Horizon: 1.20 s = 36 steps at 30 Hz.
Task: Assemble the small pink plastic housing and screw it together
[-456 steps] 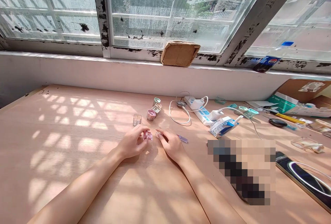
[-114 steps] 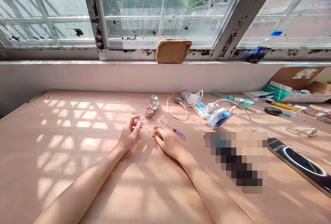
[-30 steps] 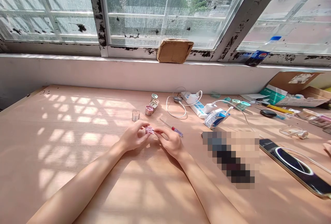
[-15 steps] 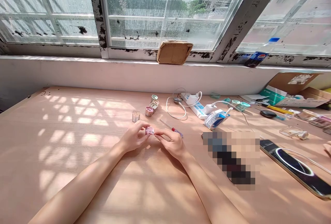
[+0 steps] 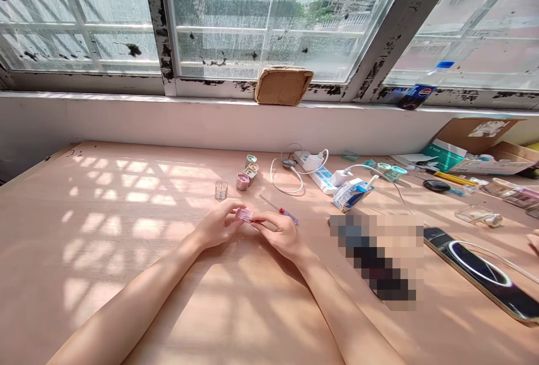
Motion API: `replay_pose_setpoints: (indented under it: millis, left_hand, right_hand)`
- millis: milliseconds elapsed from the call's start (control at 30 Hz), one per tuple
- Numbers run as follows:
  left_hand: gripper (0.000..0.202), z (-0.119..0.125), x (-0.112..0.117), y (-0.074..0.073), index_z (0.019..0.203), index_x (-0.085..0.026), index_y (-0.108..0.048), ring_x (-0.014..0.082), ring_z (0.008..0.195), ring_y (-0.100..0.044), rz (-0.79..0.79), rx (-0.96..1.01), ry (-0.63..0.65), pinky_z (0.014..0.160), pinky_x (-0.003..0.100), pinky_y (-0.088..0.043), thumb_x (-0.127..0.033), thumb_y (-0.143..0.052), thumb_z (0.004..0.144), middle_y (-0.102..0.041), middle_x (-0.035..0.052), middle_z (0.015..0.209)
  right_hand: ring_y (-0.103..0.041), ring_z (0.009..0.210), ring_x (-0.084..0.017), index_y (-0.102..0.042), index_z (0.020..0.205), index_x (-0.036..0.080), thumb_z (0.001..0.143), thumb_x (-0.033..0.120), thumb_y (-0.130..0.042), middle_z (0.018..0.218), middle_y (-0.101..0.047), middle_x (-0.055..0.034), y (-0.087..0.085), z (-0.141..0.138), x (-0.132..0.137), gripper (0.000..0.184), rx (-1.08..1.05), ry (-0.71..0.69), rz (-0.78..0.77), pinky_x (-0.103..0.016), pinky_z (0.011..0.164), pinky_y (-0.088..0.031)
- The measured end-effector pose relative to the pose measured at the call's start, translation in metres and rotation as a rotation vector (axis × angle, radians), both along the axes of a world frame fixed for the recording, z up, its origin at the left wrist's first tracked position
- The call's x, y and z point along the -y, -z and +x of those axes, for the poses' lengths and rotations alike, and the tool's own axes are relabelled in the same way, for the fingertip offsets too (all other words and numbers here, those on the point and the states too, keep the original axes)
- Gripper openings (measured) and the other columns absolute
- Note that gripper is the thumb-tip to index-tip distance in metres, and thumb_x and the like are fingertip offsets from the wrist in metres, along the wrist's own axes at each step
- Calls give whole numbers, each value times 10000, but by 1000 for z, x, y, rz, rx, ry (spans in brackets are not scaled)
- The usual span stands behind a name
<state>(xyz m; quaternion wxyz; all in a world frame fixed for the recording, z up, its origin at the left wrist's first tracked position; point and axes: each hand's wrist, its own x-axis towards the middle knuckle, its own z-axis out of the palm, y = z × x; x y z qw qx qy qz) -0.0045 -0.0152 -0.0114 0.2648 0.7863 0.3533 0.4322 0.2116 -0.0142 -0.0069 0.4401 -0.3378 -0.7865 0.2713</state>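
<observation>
My left hand (image 5: 217,223) pinches the left side of a small pink see-through plastic case (image 5: 243,215). The fingertips of my right hand (image 5: 278,231) grip the same case from the right, so it hangs between both hands just above the table. Right behind my left hand stands a clear plastic case (image 5: 221,190). Several small cases with coloured tops (image 5: 243,182) form a cluster beyond the hands. A screwdriver (image 5: 288,215) with a red and clear handle lies beside my right hand, its shaft pointing away to the left.
A power strip (image 5: 324,181) with white plugs and cables lies farther back. To its right are a blue-and-white drink carton (image 5: 351,194), teal cases (image 5: 396,172) and an open cardboard box (image 5: 492,154). A phone (image 5: 484,275) lies at right; another person's fingers (image 5: 534,241) show at the edge.
The pink case has tilted slightly between my fingers and shows a different side. Both hands stay almost in place.
</observation>
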Motion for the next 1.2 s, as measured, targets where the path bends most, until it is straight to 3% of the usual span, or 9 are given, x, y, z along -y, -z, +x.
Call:
replay_pose_setpoints:
  millis: [467,767,1033,1200]
  left_hand:
    - [234,1,2,-5,1169,-211,-577,204,1052,-655,-40,-23,-1,884,328,-574,-231,-557,937,-654,76,1151]
    - [315,0,0,-1,1133,-223,-573,188,1047,-627,0,-100,12,884,318,-559,-78,-539,855,-626,59,1155]
    - [259,1,1,-2,1119,-223,-569,167,942,-629,-42,-102,4,850,306,-548,-125,-557,880,-621,41,1114]
    - [234,1,1,-3,1105,-222,-581,163,900,-632,15,-148,-4,793,290,-536,-146,-566,883,-618,53,1116]
  right_hand:
    - [-755,891,-224,-776,976,255,896,269,-646,963,-791,-27,2,0,-1,152,-14,-22,-36,-327,829,-627]
    - [-745,928,-248,-782,983,253,881,299,-653,981,-786,-42,5,1,-1,171,-30,-22,-142,-371,839,-639]
    - [-741,954,-237,-775,999,249,889,308,-646,999,-781,-32,10,2,-3,180,-46,-36,-215,-362,884,-626]
    - [-744,935,-231,-776,1002,255,895,315,-645,991,-782,-33,6,0,-1,179,-52,-51,-207,-360,867,-629]
